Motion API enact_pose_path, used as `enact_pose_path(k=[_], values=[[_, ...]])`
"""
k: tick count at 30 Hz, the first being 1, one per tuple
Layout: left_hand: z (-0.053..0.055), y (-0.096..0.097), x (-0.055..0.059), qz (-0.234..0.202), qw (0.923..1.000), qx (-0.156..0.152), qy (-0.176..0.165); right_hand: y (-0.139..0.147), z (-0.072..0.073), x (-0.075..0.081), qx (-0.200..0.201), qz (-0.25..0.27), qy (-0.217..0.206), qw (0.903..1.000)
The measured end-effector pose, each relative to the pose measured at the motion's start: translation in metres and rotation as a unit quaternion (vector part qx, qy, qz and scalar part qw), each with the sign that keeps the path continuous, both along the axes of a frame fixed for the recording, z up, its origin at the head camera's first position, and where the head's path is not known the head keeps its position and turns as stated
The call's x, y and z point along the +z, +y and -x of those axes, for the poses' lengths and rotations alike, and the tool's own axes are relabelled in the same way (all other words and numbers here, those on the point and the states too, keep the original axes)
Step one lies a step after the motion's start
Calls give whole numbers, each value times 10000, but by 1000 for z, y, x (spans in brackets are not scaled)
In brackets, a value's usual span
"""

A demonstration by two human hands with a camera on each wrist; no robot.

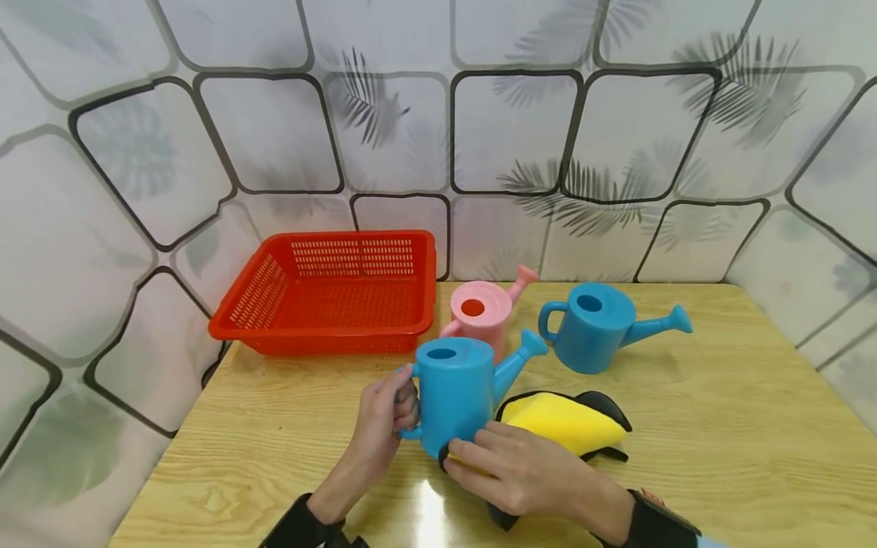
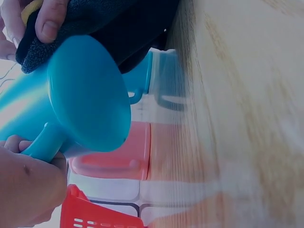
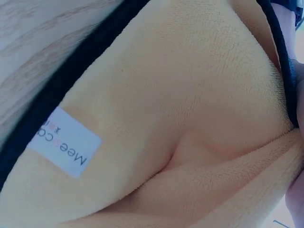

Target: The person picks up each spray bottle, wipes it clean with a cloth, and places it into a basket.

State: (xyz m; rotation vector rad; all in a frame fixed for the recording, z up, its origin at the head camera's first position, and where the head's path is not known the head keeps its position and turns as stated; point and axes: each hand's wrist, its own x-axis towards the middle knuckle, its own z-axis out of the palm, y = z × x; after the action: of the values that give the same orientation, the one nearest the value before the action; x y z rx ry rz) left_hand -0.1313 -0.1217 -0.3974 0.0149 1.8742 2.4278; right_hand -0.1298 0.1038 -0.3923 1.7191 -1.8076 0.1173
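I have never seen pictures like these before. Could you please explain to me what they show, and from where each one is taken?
There is no machine here: a person works with two bare hands, the left grip and the right grip. The wide picture comes from a camera worn on the head, looking forward and down. The other two come from cameras on the wrists; the right wrist picture is mostly filled by a yellow cloth.

On the wooden table stand a red basket, a pink watering can and a far blue watering can. The left grip holds a near blue watering can by its handle. The right grip holds the dark-edged cloth against that can, near its base.
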Motion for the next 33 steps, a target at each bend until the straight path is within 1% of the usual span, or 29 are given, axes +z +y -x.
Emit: enact_pose_path(k=[4, 6, 11, 13, 18, 20, 23, 27, 30, 33], values=[[0, -1, -1, 94, 9999, 43, 75, 0, 1, 0, 7, 114, 154, 9998], [-1, 0, -1, 182, 9997, 62, 136, 1, 2, 2, 8, 181, 140, 9997], [-2, 1, -3, 462, 9988, 48, 145, 4, 7, 11, 40, 512, 50, 9987], [-2, 1, -3, 533, 9985, 29, 120, 6, 10, 15, 34, 673, 90, 9977], [-3, 2, -4, 613, 9980, 17, 143, 9, 12, 22, -100, 1004, 165, 9948], [-4, 2, -4, 641, 9978, 6, 162, 10, 12, 24, -177, 1163, 128, 9930], [-4, 2, -5, 598, 9980, -12, 181, 11, 14, 27, -240, 1420, 140, 9895], [-4, 1, -6, 586, 9982, -53, 138, 12, 15, 28, -229, 1659, 12, 9859], [-5, 1, -6, 658, 9978, -66, 67, 14, 14, 28, -291, 1655, -216, 9855], [-5, 1, -6, 705, 9975, -57, 11, 16, 14, 28, -334, 1632, -304, 9856]])
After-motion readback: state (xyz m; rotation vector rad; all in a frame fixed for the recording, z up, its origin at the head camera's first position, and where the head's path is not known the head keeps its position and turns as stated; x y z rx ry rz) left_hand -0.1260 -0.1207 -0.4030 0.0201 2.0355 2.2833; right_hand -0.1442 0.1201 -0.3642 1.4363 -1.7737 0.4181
